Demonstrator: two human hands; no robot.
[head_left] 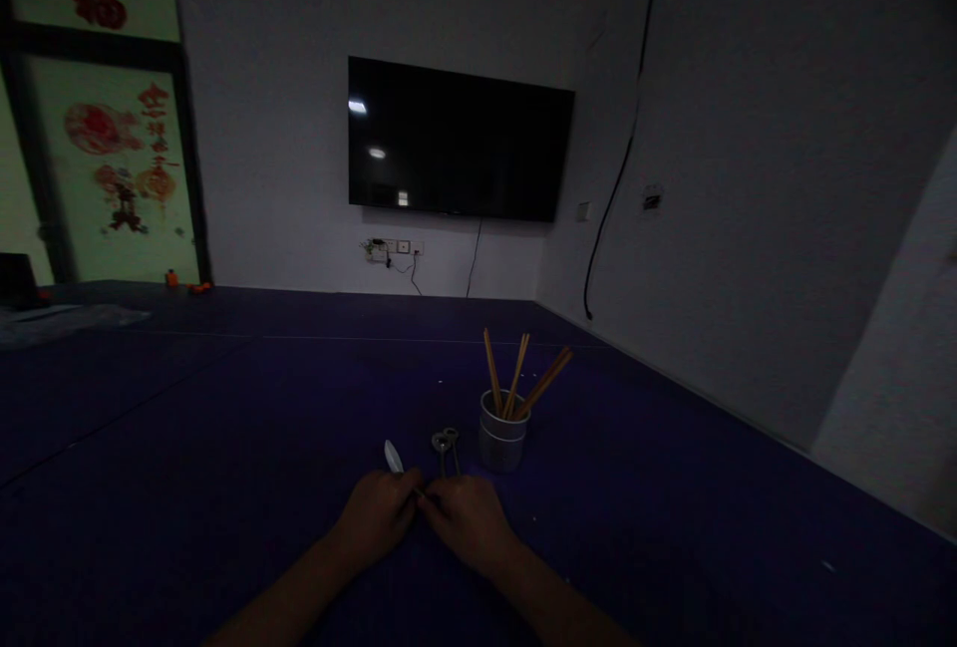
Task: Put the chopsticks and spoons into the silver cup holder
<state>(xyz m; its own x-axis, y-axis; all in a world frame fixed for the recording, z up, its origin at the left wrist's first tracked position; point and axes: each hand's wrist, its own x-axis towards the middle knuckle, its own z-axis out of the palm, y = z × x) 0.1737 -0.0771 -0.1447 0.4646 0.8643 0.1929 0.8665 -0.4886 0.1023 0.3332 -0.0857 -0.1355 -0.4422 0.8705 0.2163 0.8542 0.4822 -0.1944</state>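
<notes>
Both of my hands rest close together on the dark blue table [224,428]. My left hand [374,519] is closed around the handle of a spoon [393,457], whose pale bowl sticks out beyond the knuckles. My right hand [470,522] is closed around two metal utensils [446,444], whose small rounded ends point away from me. Just beyond the right hand stands a metal cup [500,440] with several wooden chopsticks [523,383] leaning in it.
A black TV [456,141] hangs on the far wall above wall sockets [395,248] and dangling cables. A door with red paper decorations [112,154] is at the far left. Small orange objects [183,282] lie at the table's far edge.
</notes>
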